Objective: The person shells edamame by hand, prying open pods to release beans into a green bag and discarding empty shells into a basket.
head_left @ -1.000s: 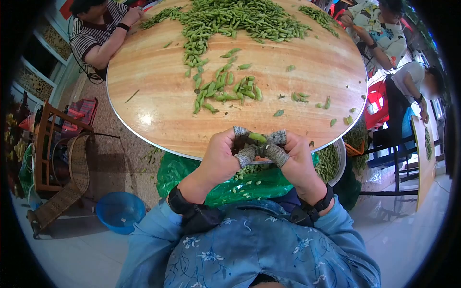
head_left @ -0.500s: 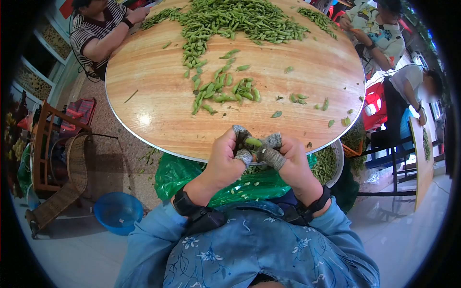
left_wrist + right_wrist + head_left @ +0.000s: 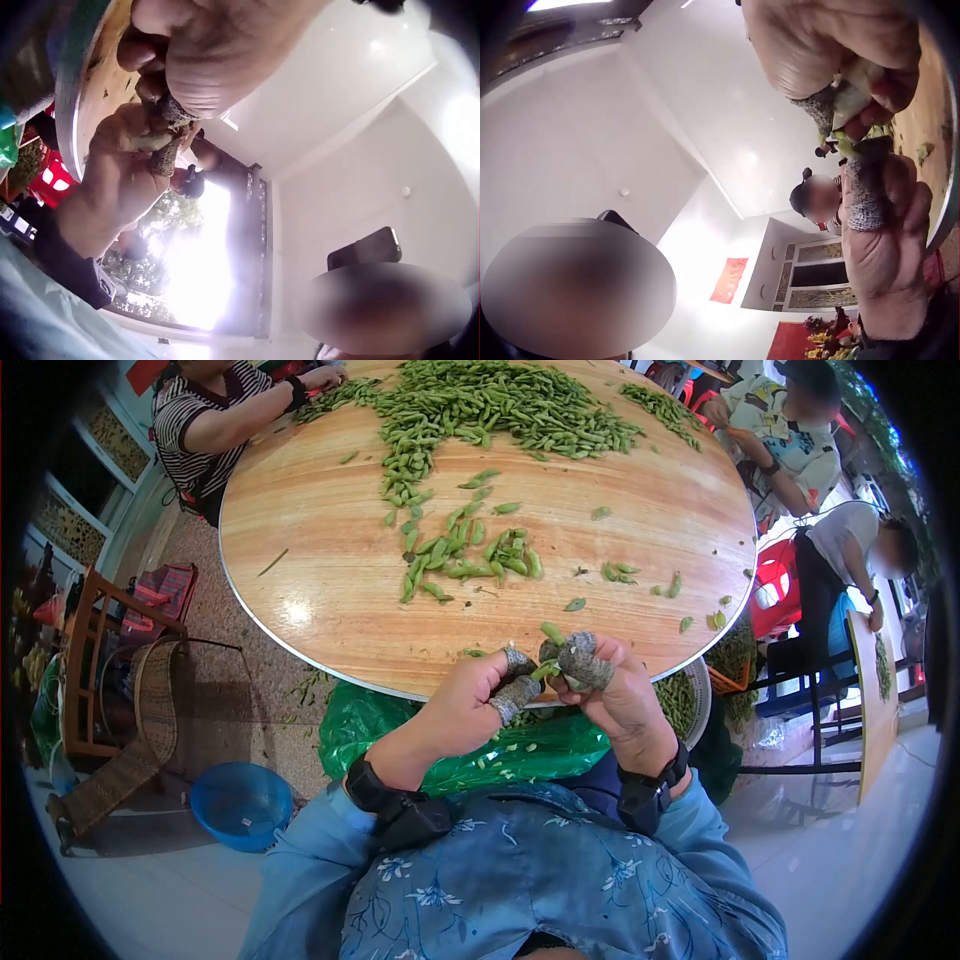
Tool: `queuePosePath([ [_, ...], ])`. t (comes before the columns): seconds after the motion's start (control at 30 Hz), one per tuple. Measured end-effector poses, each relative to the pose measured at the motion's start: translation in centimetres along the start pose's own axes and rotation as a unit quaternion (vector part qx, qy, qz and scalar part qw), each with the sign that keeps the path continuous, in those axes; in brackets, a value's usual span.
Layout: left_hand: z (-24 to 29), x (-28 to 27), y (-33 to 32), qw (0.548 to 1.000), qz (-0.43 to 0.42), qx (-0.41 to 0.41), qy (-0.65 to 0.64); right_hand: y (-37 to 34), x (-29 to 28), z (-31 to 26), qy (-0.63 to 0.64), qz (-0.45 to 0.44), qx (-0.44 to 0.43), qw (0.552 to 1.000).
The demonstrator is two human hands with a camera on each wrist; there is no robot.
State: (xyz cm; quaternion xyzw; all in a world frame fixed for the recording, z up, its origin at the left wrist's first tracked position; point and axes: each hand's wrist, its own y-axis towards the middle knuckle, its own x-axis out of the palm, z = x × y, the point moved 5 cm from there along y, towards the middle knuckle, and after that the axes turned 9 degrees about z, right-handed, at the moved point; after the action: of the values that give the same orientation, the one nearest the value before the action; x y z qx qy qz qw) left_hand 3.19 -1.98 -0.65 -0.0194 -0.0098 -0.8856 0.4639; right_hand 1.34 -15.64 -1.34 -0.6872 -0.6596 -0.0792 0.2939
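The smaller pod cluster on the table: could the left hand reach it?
Probably yes: the cluster lies just beyond the left hand, with nothing tall between, though its fingers touch a pod.

I could slide a hand across the bare wood left of centre on the round table — just skirting a thin stem. A pod heap blocks me at its far side, with a striped-shirt person's forearm at its far left. Mid-table, the pod cluster needs clearance. Below its near edge, a green plastic bag crowds my way — as does the filled basin, near right.
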Motion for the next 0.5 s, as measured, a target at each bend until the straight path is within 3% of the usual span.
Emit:
queuePosePath([
  [0.1, 0.1, 0.0, 0.1, 0.999, 0.034, 0.007, -0.004, -0.1, 0.4, -0.5, -0.034, 0.006, -0.022, 0.999],
  [0.17, 0.0, -0.3, 0.1, 0.999, 0.049, 0.012, 0.006, -0.3, 0.0, -1.1, -0.091, 0.062, -0.076, 0.991],
  [0.27, 0.3, -0.4, 0.1, 0.992, 0.072, 0.061, 0.084, -0.8, 0.0, -0.8, -0.118, 0.03, -0.08, 0.989],
  [0.37, 0.8, -0.3, 0.0, 0.973, 0.113, 0.115, 0.163, -1.4, 0.9, -0.8, -0.092, 0.0, -0.071, 0.993],
  [0.43, 1.3, -0.1, -0.1, 0.92, 0.123, 0.189, 0.322, -1.5, 1.4, -0.9, -0.101, 0.0, -0.076, 0.992],
  [0.5, 1.6, 0.0, -0.2, 0.91, 0.125, 0.206, 0.336, -1.4, 1.4, -0.9, -0.109, 0.001, -0.081, 0.991],
])
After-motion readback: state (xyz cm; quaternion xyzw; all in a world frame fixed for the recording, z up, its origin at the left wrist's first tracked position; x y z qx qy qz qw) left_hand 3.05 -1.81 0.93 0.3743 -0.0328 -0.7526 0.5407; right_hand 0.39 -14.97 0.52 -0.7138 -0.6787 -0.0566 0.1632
